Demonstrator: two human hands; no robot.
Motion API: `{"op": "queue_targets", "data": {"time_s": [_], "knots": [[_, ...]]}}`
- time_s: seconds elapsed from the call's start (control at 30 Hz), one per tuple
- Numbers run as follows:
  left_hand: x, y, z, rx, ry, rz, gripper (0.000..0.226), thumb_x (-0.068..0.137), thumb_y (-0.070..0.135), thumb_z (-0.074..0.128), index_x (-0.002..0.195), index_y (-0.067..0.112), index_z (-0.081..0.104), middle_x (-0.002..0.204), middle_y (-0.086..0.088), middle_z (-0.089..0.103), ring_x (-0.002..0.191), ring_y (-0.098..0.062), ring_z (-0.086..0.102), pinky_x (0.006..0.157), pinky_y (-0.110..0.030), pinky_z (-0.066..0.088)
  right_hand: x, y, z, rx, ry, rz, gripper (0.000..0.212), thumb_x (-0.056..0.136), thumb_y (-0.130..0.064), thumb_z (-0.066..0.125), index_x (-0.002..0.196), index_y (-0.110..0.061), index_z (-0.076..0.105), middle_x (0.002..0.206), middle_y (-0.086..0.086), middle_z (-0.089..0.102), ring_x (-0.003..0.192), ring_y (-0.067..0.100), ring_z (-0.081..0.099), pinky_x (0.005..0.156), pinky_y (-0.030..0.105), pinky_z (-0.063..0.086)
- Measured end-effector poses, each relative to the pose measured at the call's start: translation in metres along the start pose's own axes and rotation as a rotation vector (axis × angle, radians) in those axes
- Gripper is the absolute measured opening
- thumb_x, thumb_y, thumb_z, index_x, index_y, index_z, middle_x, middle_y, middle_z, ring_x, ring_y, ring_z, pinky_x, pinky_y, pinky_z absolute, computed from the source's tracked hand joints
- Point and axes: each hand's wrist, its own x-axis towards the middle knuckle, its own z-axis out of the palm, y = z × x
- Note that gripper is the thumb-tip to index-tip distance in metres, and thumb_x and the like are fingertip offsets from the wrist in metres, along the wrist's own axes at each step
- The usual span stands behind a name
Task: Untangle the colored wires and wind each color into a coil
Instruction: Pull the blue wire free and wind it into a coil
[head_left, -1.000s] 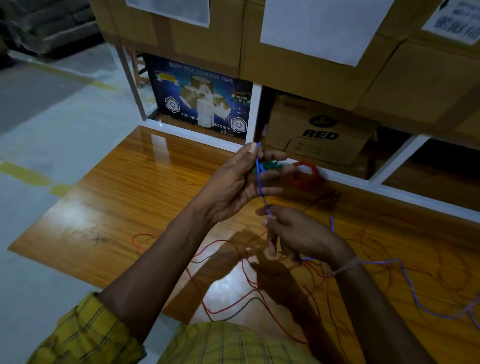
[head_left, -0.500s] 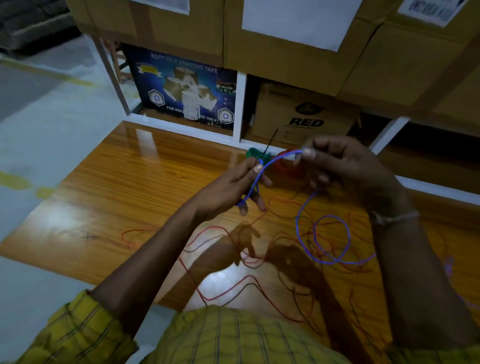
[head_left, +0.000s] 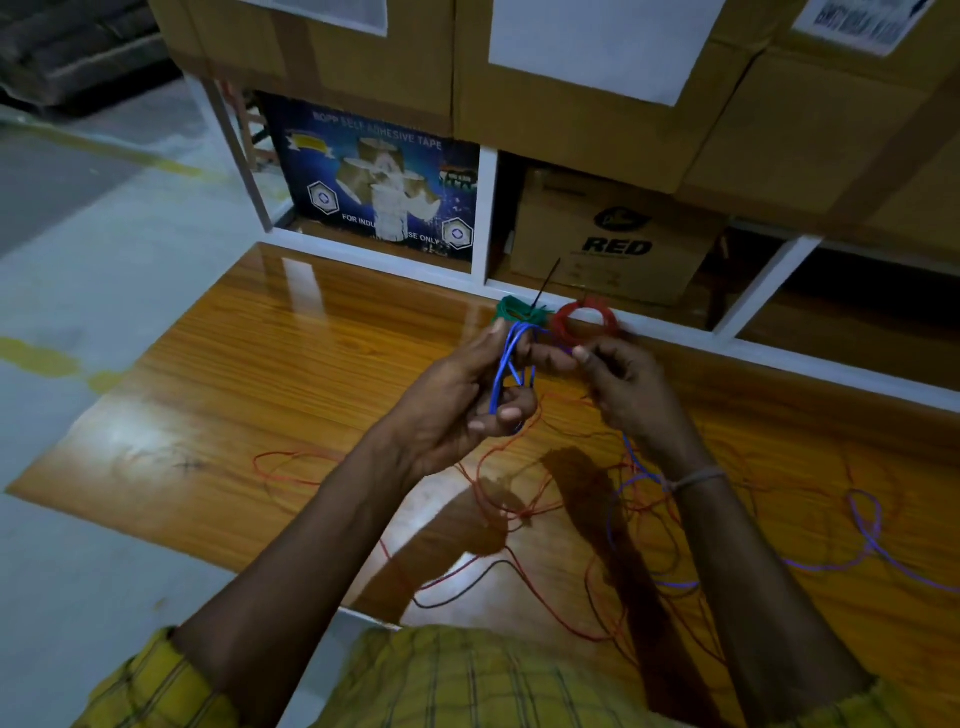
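Above the glossy wooden table (head_left: 218, 395), the left hand (head_left: 457, 400) is gripping several loops of blue wire (head_left: 506, 364) wound around its fingers, while the right hand (head_left: 628, 389) is pinching the same wire just beside it. Behind the hands, a green coil (head_left: 517, 310) and a red coil (head_left: 584, 321) are lying side by side at the table's far edge, and loose red wire (head_left: 498, 499) and trailing blue wire are sprawling tangled across the tabletop beneath the forearms.

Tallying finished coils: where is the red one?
Head view: the red coil lies at the table's far edge, right of the green coil, just beyond the right hand.
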Motion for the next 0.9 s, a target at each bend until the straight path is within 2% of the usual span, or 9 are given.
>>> {"op": "queue_targets", "data": {"time_s": [0.1, 0.23, 0.33, 0.4, 0.47, 0.53, 0.67, 0.77, 0.9], "knots": [[-0.001, 0.005, 0.012, -0.06, -0.026, 0.007, 0.045, 0.113, 0.034, 0.034, 0.102, 0.014, 0.073, 0.136, -0.021, 0.06, 0.059, -0.013, 0.053, 0.038, -0.016, 0.024, -0.022, 0.0, 0.012, -0.097, -0.201, 0.037, 0.026, 0.11, -0.028, 0.053, 0.099, -0.017, 0.074, 0.064, 0.007, 0.057, 0.046, 0.003, 0.046, 0.046, 0.019, 0.034], [0.008, 0.007, 0.02, -0.067, -0.001, 0.063, 0.037, 0.115, 0.029, 0.035, 0.117, 0.012, 0.068, 0.155, -0.012, 0.053, 0.092, -0.022, 0.072, 0.051, -0.017, 0.049, -0.045, -0.011, 0.025, -0.316, -0.403, -0.038, 0.027, 0.109, -0.034, 0.053, 0.108, -0.02, 0.076, 0.061, 0.001, 0.07, 0.057, 0.001, 0.062, 0.062, 0.022, 0.043], [0.019, 0.004, 0.019, -0.013, 0.113, 0.131, 0.031, 0.115, 0.025, 0.034, 0.134, 0.006, 0.051, 0.153, -0.01, 0.057, 0.125, -0.039, 0.066, 0.082, -0.039, 0.065, -0.056, -0.019, 0.024, -0.417, -0.509, -0.123, 0.027, 0.106, -0.037, 0.058, 0.126, -0.03, 0.074, 0.057, -0.009, 0.066, 0.062, -0.002, 0.066, 0.067, 0.02, 0.049], [0.024, 0.001, 0.015, 0.109, 0.191, 0.162, 0.022, 0.115, 0.024, 0.036, 0.122, 0.009, 0.05, 0.148, -0.008, 0.061, 0.129, -0.039, 0.064, 0.095, -0.053, 0.061, -0.063, -0.03, 0.013, -0.481, -0.538, -0.237, 0.018, 0.101, -0.039, 0.064, 0.113, -0.04, 0.077, 0.053, -0.009, 0.06, 0.057, 0.002, 0.062, 0.06, 0.025, 0.046], [0.026, 0.0, 0.012, 0.381, 0.267, 0.196, 0.019, 0.114, 0.025, 0.039, 0.116, 0.008, 0.048, 0.146, -0.002, 0.064, 0.126, -0.03, 0.068, 0.097, -0.054, 0.059, -0.066, -0.045, -0.002, -0.47, -0.55, -0.316, 0.021, 0.097, -0.041, 0.068, 0.077, -0.047, 0.071, 0.051, -0.007, 0.051, 0.051, 0.005, 0.051, 0.053, 0.022, 0.034], [0.026, -0.002, 0.007, 0.638, 0.311, 0.207, 0.026, 0.114, 0.027, 0.041, 0.115, 0.001, 0.044, 0.144, 0.004, 0.065, 0.123, -0.022, 0.07, 0.096, -0.05, 0.059, -0.066, -0.06, -0.017, -0.409, -0.552, -0.336, 0.032, 0.095, -0.035, 0.072, 0.065, -0.036, 0.062, 0.054, -0.006, 0.051, 0.051, 0.006, 0.047, 0.053, 0.023, 0.033], [0.022, -0.008, 0.002, 0.931, 0.244, 0.191, 0.03, 0.114, 0.029, 0.041, 0.111, -0.001, 0.041, 0.122, -0.004, 0.068, 0.109, -0.027, 0.075, 0.089, -0.05, 0.061, -0.064, -0.089, -0.056, -0.152, -0.498, -0.313, 0.017, 0.098, -0.019, 0.072, 0.081, -0.02, 0.074, 0.062, 0.004, 0.059, 0.052, 0.013, 0.052, 0.049, 0.025, 0.041], [0.014, -0.011, 0.01, 1.06, 0.136, 0.173, 0.028, 0.115, 0.03, 0.038, 0.108, 0.003, 0.04, 0.096, -0.013, 0.052, 0.075, -0.033, 0.077, 0.071, -0.043, 0.052, -0.049, -0.098, -0.075, 0.077, -0.343, -0.271, 0.02, 0.101, -0.021, 0.062, 0.09, -0.01, 0.074, 0.056, 0.016, 0.046, 0.04, 0.025, 0.039, 0.037, 0.027, 0.031], [0.005, -0.019, 0.023, 0.868, 0.072, 0.175, 0.028, 0.116, 0.024, 0.032, 0.12, 0.002, 0.048, 0.128, -0.015, 0.068, 0.043, -0.024, 0.049, 0.048, -0.033, 0.041, -0.016, -0.077, -0.074, 0.173, -0.176, -0.157, 0.024, 0.108, -0.021, 0.056, 0.094, -0.007, 0.069, 0.058, 0.003, 0.038, 0.042, 0.011, 0.028, 0.037, 0.021, 0.023]]}}
